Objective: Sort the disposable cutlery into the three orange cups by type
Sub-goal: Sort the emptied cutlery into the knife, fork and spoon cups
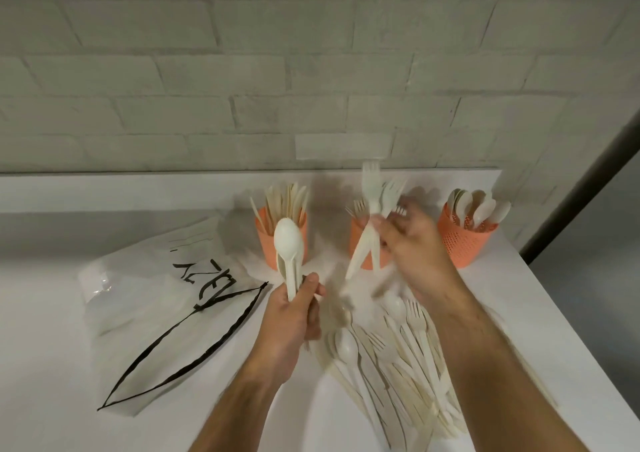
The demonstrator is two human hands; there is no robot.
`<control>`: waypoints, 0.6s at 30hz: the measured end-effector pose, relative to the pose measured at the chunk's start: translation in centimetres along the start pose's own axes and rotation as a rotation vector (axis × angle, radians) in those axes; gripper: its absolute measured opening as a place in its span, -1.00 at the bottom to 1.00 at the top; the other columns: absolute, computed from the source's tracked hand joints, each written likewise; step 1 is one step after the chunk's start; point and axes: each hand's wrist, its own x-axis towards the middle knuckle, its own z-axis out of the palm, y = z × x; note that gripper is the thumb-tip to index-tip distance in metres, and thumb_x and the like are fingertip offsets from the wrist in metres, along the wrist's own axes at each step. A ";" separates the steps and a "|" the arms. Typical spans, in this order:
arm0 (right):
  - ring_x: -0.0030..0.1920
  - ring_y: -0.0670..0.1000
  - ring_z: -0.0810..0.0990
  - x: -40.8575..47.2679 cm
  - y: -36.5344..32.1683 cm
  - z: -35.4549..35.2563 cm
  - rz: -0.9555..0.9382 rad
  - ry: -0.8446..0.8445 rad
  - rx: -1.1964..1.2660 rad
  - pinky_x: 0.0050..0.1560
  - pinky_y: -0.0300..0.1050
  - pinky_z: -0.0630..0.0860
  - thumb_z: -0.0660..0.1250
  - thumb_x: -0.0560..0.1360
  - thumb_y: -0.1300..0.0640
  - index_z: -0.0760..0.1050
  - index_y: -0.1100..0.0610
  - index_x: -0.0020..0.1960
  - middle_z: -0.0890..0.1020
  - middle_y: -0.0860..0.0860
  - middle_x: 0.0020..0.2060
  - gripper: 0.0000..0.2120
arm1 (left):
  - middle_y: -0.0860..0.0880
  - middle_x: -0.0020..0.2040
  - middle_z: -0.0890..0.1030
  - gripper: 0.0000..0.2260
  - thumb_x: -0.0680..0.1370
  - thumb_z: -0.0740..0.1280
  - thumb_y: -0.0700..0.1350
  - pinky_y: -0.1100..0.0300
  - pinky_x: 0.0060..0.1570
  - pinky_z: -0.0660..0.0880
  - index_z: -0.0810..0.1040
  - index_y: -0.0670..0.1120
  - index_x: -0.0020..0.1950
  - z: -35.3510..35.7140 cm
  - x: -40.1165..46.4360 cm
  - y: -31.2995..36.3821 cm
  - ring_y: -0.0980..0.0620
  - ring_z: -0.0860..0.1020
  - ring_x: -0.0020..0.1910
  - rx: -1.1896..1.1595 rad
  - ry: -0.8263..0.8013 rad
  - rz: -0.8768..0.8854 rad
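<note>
Seen from the head camera, a white table (519, 313) stands against a pale brick wall (311, 70). Three orange cups stand in a row near the table's far edge. The middle cup (360, 243) serves as the landmark here. To its left, the left cup (265, 235) holds upright flat pieces, probably knives, though blur makes this uncertain. To its right, the right cup (457, 243) holds spoons, bowls up. The middle cup itself holds forks.

The left hand (294, 316), in front and left of the middle cup, is closed around the handles of a few spoons (288, 240). The right hand (412, 243), just in front and right of the middle cup, pinches a few forks (371, 188) (tines up) in its fingers directly over that cup.

Nearer the viewer than the middle cup lies a heap of unsorted cutlery (391, 358). Far left of it lies a clear plastic bag (166, 299) with black marker writing.
</note>
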 end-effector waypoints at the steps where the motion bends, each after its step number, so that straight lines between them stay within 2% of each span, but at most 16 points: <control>1: -0.06 -0.04 0.72 1.1 -0.1 -0.2 -0.077 0.093 -0.039 -0.07 -0.17 0.62 0.32 0.60 0.27 0.41 0.16 0.34 0.72 0.01 -0.08 -0.68 | 0.00 -0.48 0.25 -0.76 0.61 0.29 -0.02 0.23 -0.51 0.21 0.46 -0.17 -0.12 -0.2 0.1 0.0 0.07 0.19 -0.54 -0.029 0.015 -0.013; 3: -0.12 -0.06 0.71 3.1 -0.2 -0.3 -0.201 0.235 -0.140 -0.09 -0.21 0.62 0.35 0.59 0.23 0.34 0.16 0.39 0.71 0.05 -0.09 -0.59 | 0.03 -0.45 0.17 -0.78 0.61 0.28 0.01 0.25 -0.52 0.12 0.41 -0.12 -0.11 -0.2 -0.1 0.4 0.09 0.11 -0.52 -0.109 -0.014 -0.032; 5: -0.21 -0.19 0.65 4.7 0.1 -0.2 -0.231 0.308 -0.270 -0.25 -0.46 0.50 0.35 0.59 0.16 0.28 0.13 0.44 0.70 0.05 -0.11 -0.53 | 0.02 -0.42 0.16 -0.80 0.62 0.26 0.04 0.28 -0.51 0.06 0.39 -0.07 -0.08 0.1 -0.5 0.9 0.11 0.09 -0.52 -0.169 -0.071 -0.038; 6: -0.22 -0.18 0.63 5.4 0.5 -0.1 -0.236 0.328 -0.330 -0.31 -0.52 0.43 0.36 0.59 0.14 0.27 0.13 0.45 0.69 0.05 -0.10 -0.51 | 0.02 -0.41 0.18 -0.82 0.62 0.25 0.04 0.29 -0.51 0.04 0.38 -0.05 -0.07 0.3 -0.7 1.1 0.12 0.10 -0.52 -0.188 -0.096 -0.039; 8: -0.18 -0.06 0.62 6.4 1.3 0.1 -0.259 0.348 -0.395 -0.32 -0.55 0.38 0.37 0.58 0.14 0.26 0.15 0.45 0.68 0.05 -0.07 -0.49 | 0.01 -0.40 0.23 -0.85 0.62 0.25 0.01 0.30 -0.51 0.02 0.38 -0.04 -0.05 0.5 -0.8 1.4 0.13 0.11 -0.53 -0.202 -0.121 -0.038; 10: -0.14 -0.02 0.59 6.9 2.1 0.2 -0.279 0.344 -0.434 -0.29 -0.51 0.36 0.40 0.56 0.17 0.29 0.20 0.44 0.64 0.02 -0.10 -0.49 | -0.01 -0.38 0.31 -0.85 0.62 0.25 -0.01 0.31 -0.52 0.04 0.41 -0.07 -0.03 0.5 -0.9 1.5 0.11 0.11 -0.51 -0.206 -0.137 -0.034; 13: -0.11 -0.07 0.58 7.4 3.0 0.1 -0.291 0.317 -0.479 -0.25 -0.54 0.35 0.42 0.53 0.20 0.35 0.23 0.40 0.62 -0.01 -0.06 -0.51 | -0.01 -0.35 0.40 -0.81 0.61 0.25 0.00 0.31 -0.52 0.05 0.48 -0.12 -0.03 0.3 -1.1 1.6 0.09 0.14 -0.50 -0.204 -0.165 -0.029; 18: -0.13 -0.27 0.57 7.7 3.2 -0.6 -0.255 0.248 -0.427 -0.22 -0.58 0.40 0.43 0.53 0.19 0.35 0.16 0.38 0.64 -0.04 -0.01 -0.53 | -0.04 -0.35 0.39 -0.79 0.63 0.22 -0.03 0.28 -0.48 0.01 0.58 -0.11 0.00 0.3 -1.3 1.8 0.09 0.16 -0.53 -0.216 -0.195 -0.004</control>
